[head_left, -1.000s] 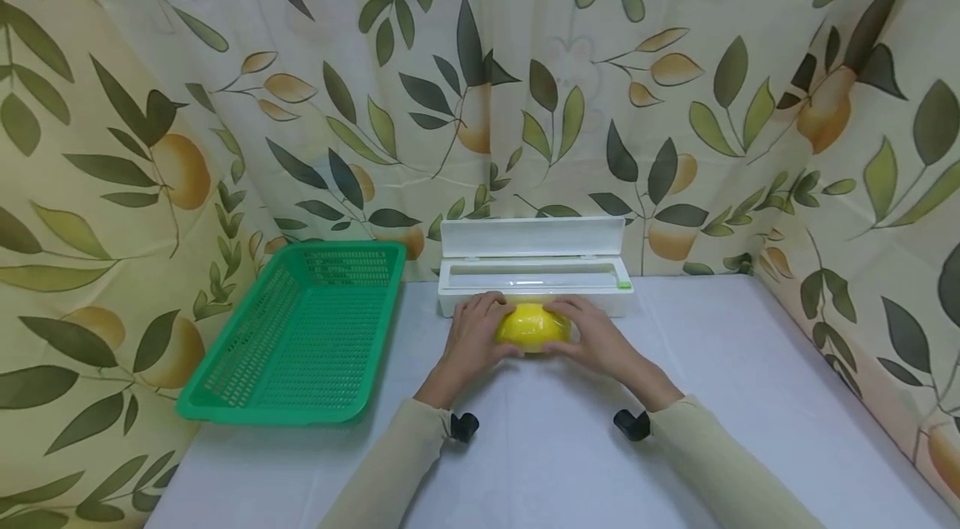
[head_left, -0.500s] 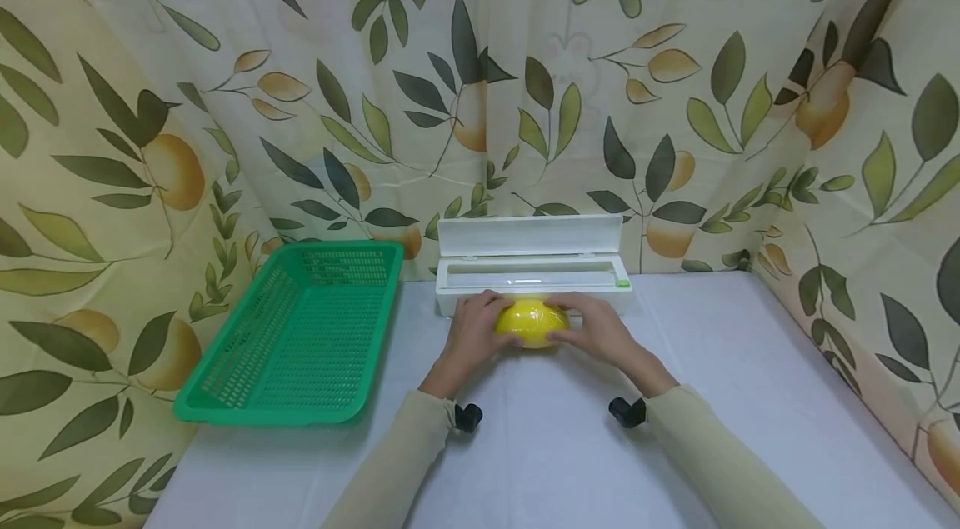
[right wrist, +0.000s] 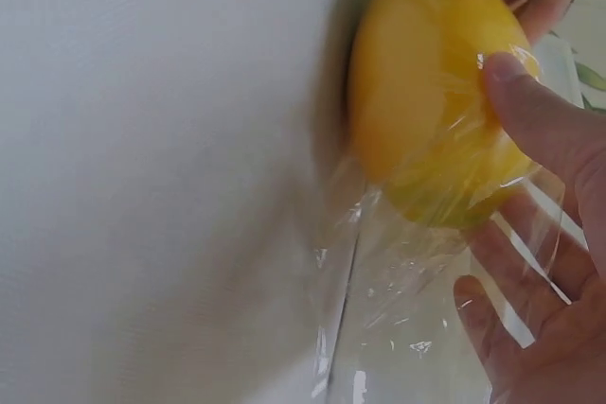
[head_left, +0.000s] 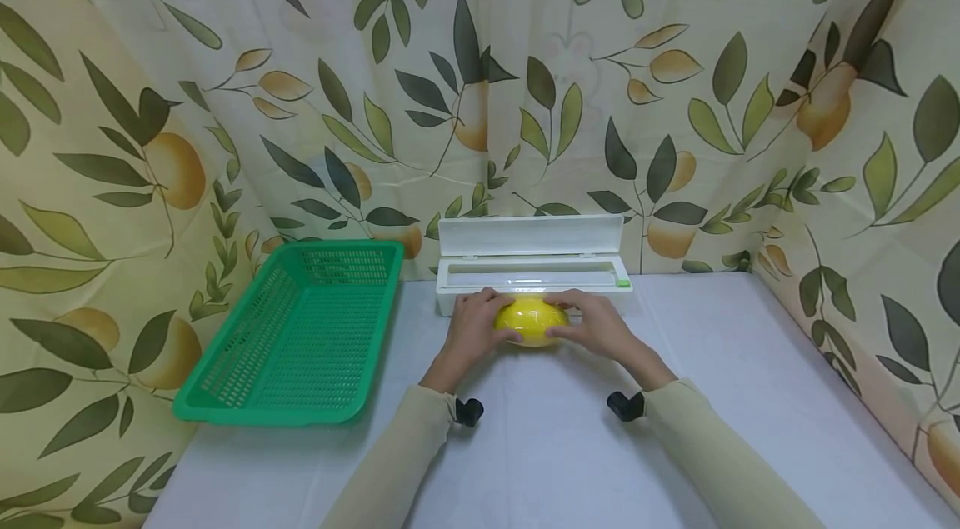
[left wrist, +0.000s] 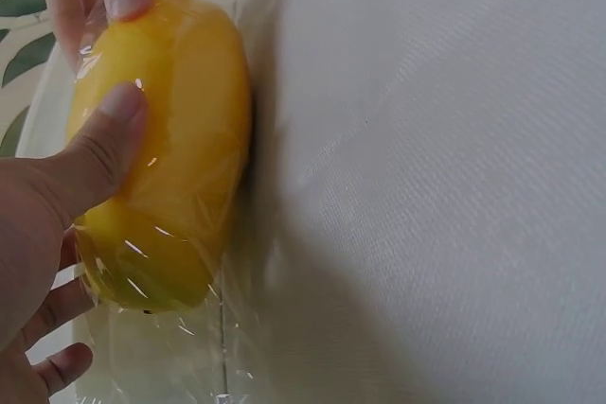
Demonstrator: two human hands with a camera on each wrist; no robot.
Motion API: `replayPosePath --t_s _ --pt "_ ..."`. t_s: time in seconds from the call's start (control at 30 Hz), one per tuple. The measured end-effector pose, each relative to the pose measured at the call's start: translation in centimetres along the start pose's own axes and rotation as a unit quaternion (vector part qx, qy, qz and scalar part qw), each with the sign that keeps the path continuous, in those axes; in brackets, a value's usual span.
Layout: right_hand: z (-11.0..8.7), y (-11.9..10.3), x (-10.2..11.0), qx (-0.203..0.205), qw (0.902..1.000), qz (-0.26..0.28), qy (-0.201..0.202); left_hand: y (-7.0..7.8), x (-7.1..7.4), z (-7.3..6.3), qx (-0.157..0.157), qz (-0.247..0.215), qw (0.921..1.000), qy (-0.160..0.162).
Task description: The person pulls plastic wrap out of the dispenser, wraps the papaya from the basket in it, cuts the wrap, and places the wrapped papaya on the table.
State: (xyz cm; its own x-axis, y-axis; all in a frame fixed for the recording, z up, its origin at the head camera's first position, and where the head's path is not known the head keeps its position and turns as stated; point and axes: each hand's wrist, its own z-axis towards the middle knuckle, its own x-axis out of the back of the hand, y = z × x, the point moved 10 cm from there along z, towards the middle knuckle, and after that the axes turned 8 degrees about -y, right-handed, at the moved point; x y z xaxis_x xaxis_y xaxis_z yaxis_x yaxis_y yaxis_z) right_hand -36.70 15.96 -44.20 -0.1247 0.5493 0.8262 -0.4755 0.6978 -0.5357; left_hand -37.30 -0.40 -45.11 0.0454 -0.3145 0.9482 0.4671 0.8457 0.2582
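A smooth yellow mango lies under clear cling film whose loose ends spread past the fruit in both wrist views. My left hand holds the mango's left end, its thumb pressing on the wrapped side in the left wrist view. On the opposite end my right hand grips it the same way, thumb on the near face and fingers behind. Right behind the mango stands a white cling film dispenser, lid raised, with a film roll inside and a green slider at its right end.
To the left sits a green perforated plastic basket. A white cloth covers the table. Leaf-and-fruit patterned curtains hang behind and along both sides. A black wrist camera shows at each cuff.
Both hands have shifted the mango slightly away from me, toward the dispenser, and rolled it a little. Over the last half second it has barely moved.
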Motion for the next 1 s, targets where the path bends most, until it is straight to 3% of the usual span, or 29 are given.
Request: replayPosePath --t_s 0.13,0.37,0.77,1.0 --pt "-0.3 0.0 0.0 -0.001 0.9999 0.004 0.011 0.3 0.0 0.1 0.003 0.003 0.9999 -0.010" --pt "-1.4 -1.2 -0.2 0.049 0.9979 -0.039 0.017 0.0 0.2 -0.2 0.029 0.000 0.9994 -0.018" --pt "-2.8 -0.5 2.6 0.055 0.9926 -0.074 0.079 0.0 0.1 -0.1 0.033 -0.002 0.9991 -0.027" --pt "-3.4 1.2 4.8 0.041 0.9869 -0.086 0.131 0.0 -0.1 0.0 0.031 -0.004 0.9992 -0.027"
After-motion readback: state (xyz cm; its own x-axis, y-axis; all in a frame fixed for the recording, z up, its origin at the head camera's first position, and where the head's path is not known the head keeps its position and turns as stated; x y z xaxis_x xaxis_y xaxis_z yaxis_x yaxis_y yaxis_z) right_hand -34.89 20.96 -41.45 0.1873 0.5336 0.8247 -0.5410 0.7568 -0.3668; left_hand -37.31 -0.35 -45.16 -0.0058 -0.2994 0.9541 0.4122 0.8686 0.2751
